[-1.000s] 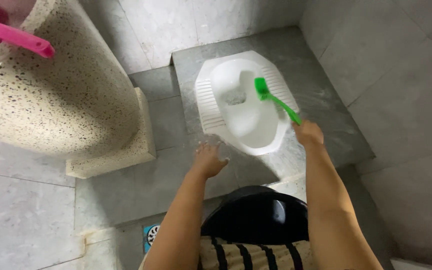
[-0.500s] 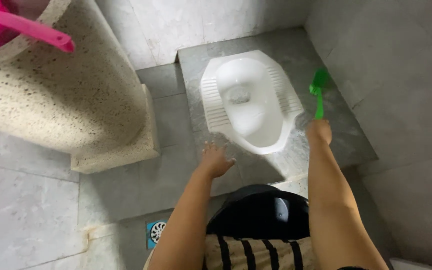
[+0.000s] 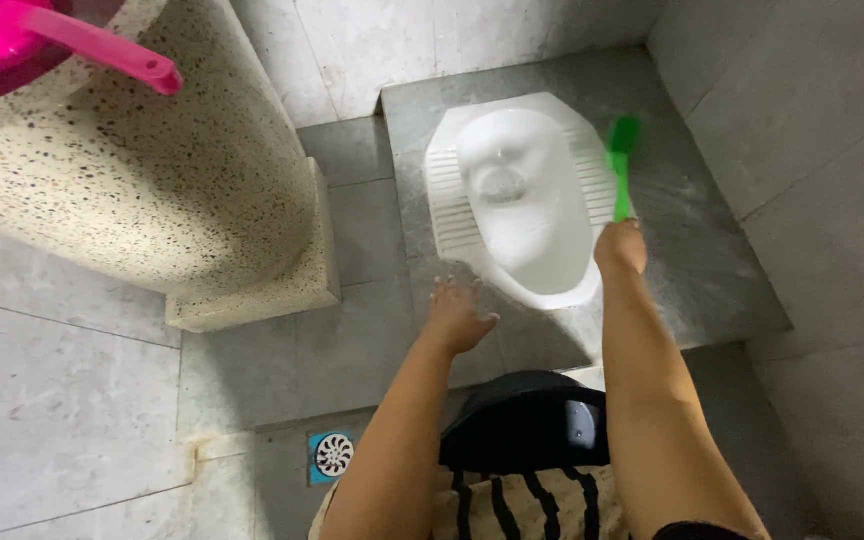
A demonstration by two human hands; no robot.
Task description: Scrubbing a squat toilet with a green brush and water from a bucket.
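Observation:
A white squat toilet pan (image 3: 517,195) is set into a raised grey tiled step (image 3: 692,270). My right hand (image 3: 620,248) grips the handle of a green brush (image 3: 620,165), whose head hovers over the pan's right footrest. The brush is blurred. My left hand (image 3: 457,315) hangs free with fingers spread, just in front of the pan's near edge, holding nothing.
A speckled stone water tank (image 3: 152,190) stands at the left, with a pink dipper (image 3: 62,35) resting on top. A round floor drain (image 3: 333,455) sits in the tiles near my body. Grey tiled walls close in at the back and right.
The brush left the inside of the bowl and swung out to the pan's right edge. The view shifted, so the pan now lies further right. My left hand stayed spread.

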